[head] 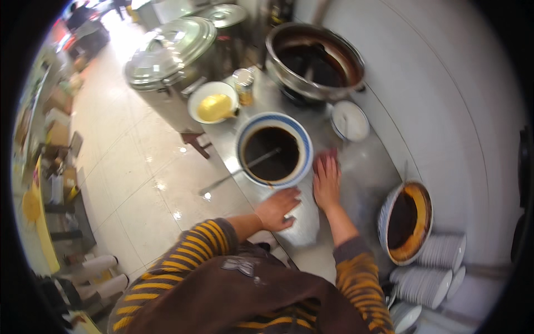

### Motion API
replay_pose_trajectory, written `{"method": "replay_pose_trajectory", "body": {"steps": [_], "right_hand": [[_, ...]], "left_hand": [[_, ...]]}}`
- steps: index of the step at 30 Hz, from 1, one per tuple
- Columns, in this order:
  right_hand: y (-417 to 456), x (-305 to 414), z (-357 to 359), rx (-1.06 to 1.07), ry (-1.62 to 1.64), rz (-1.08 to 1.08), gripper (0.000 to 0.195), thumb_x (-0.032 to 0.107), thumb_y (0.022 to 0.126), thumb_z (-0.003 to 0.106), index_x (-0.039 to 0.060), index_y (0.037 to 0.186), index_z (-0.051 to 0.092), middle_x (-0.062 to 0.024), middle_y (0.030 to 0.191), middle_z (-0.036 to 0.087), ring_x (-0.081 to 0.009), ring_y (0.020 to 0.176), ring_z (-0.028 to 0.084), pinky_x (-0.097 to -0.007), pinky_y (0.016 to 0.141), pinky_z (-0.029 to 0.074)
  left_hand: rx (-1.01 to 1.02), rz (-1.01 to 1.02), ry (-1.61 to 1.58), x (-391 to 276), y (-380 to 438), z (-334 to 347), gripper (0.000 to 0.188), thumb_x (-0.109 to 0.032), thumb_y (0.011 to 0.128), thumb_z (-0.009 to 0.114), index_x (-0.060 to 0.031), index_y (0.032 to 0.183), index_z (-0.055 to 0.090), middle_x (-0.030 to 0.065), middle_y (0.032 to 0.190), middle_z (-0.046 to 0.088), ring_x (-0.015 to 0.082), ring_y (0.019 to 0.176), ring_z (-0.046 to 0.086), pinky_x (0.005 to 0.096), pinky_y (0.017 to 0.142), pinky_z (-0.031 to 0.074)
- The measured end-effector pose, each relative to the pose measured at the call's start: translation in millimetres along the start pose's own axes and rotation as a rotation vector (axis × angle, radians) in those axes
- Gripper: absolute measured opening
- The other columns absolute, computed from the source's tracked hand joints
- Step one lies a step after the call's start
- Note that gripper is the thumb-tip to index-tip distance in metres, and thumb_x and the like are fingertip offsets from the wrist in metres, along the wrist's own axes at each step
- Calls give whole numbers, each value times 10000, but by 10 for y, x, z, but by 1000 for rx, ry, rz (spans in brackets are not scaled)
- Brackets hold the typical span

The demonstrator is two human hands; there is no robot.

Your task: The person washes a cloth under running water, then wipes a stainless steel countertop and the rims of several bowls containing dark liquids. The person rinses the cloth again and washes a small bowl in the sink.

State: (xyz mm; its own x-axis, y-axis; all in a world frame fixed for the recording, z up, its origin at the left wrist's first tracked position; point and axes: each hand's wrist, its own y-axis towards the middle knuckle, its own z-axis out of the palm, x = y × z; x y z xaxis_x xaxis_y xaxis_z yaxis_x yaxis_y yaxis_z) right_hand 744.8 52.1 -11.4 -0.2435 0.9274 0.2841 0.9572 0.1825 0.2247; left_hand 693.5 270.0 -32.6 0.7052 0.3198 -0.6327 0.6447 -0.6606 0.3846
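Note:
Below the rim of a blue-and-white bowl (306,144) of dark liquid, my left hand (278,210) is spread over the metal table (306,221) with nothing in it. A long-handled utensil (254,161) leans out of this bowl over the table edge. To the right of the bowl, my right hand (327,179) presses flat on a dark red cloth (328,153), which is mostly hidden under the fingers. A small white bowl (354,121) of white powder-like content, with a utensil in it, stands beyond that hand.
A large metal basin (273,69) with dark contents stands at the back, near a can (244,83) and a white bowl of yellow content (214,107). Lidded metal pots (167,100) stand back left. At right are a patterned bowl of dark sauce (386,227) and stacked white plates (421,286).

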Motion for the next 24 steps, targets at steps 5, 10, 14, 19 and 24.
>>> {"method": "replay_pose_trajectory", "body": {"steps": [5, 10, 14, 19, 24], "right_hand": [[-535, 40, -294, 88, -61, 87, 558, 93, 831, 569, 39, 1370, 435, -200, 1461, 347, -401, 1375, 289, -521, 1134, 219], [-1153, -501, -67, -62, -207, 209, 564, 167, 857, 561, 45, 1390, 423, -214, 1532, 261, -406, 1409, 239, -536, 1142, 184], [-1425, -418, -300, -141, -286, 134, 492, 304, 962, 480, 54, 1384, 445, -258, 1413, 417, -438, 1337, 352, -588, 1102, 245], [-1740, -342, -321, -47, -285, 340, 553, 328, 971, 472, 82, 1455, 366, -237, 1510, 307, -411, 1410, 249, -579, 1136, 179], [-1797, -340, -281, 67, -353, 393, 571, 350, 973, 461, 99, 1473, 343, -223, 1526, 290, -394, 1418, 242, -568, 1141, 180]], "left_hand": [[-10, 41, -112, -8, 42, 74, 580, -192, 714, 704, 3, 1236, 542, 245, 1359, 472, 419, 1310, 410, 489, 1081, 356], [-71, -129, -126, 42, -55, 17, 456, -253, 829, 656, -5, 1198, 554, 194, 1287, 544, 373, 1245, 480, 465, 1049, 393], [-161, -640, -384, 80, -302, -11, 568, -354, 864, 698, -7, 1262, 487, 166, 1174, 604, 307, 1118, 583, 426, 955, 469], [-544, -818, -1079, 289, -216, -228, 839, -390, 890, 686, -91, 1472, 162, 163, 1252, 540, 223, 1132, 575, 370, 952, 487], [-545, -790, -1366, 243, 10, -658, 781, -370, 918, 649, -148, 1469, 142, 158, 1366, 441, 291, 1181, 561, 447, 996, 491]]}}
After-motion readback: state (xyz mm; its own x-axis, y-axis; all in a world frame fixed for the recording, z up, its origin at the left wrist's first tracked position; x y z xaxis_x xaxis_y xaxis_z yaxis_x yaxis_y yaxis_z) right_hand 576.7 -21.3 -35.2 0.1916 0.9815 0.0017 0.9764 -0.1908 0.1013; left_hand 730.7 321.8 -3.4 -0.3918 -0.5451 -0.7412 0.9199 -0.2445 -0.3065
